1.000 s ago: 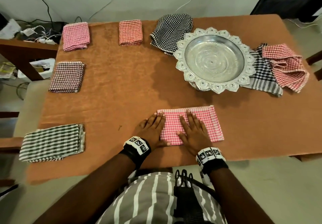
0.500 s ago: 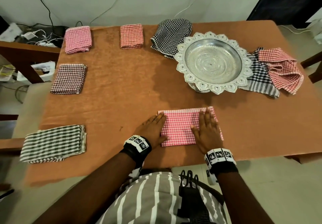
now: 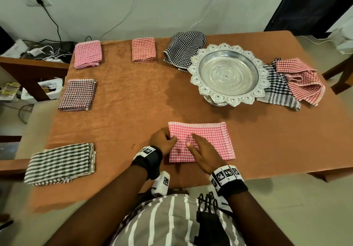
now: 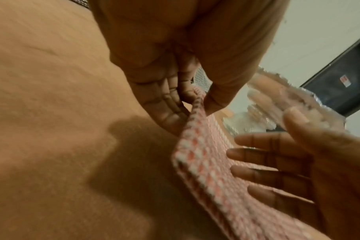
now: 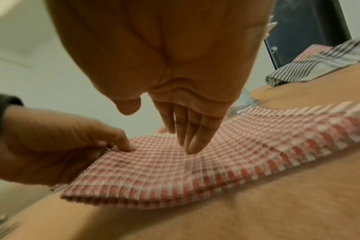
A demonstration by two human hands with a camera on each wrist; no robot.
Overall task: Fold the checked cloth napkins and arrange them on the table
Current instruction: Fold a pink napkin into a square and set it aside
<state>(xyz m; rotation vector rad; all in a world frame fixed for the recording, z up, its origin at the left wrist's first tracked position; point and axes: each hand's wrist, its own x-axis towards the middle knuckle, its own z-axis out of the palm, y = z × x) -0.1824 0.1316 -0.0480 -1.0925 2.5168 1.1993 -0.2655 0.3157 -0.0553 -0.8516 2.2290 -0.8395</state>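
A pink checked napkin point(image 3: 208, 140), folded into a rectangle, lies near the front edge of the brown table point(image 3: 133, 102). My left hand point(image 3: 164, 142) pinches its left edge between thumb and fingers, seen close in the left wrist view point(image 4: 197, 104) and the right wrist view point(image 5: 117, 146). My right hand point(image 3: 200, 148) lies flat on the napkin's left half with straight fingers point(image 5: 193, 142) pressing the cloth point(image 5: 216, 162). Folded napkins lie along the left and back: a grey striped one point(image 3: 61, 163), a dark checked one point(image 3: 78, 94), a pink one point(image 3: 87, 53) and an orange one point(image 3: 143, 49).
A silver footed tray point(image 3: 229, 73) stands at the back right. Unfolded napkins lie around it: a black checked one point(image 3: 183, 48) to its left, a striped one point(image 3: 278, 91) and a red checked one point(image 3: 301, 79) to its right. Cables and clutter lie beyond the table's left edge.
My right hand slid from the napkin's right side back to its left half. My left hand went from lying flat beside the edge to pinching it.
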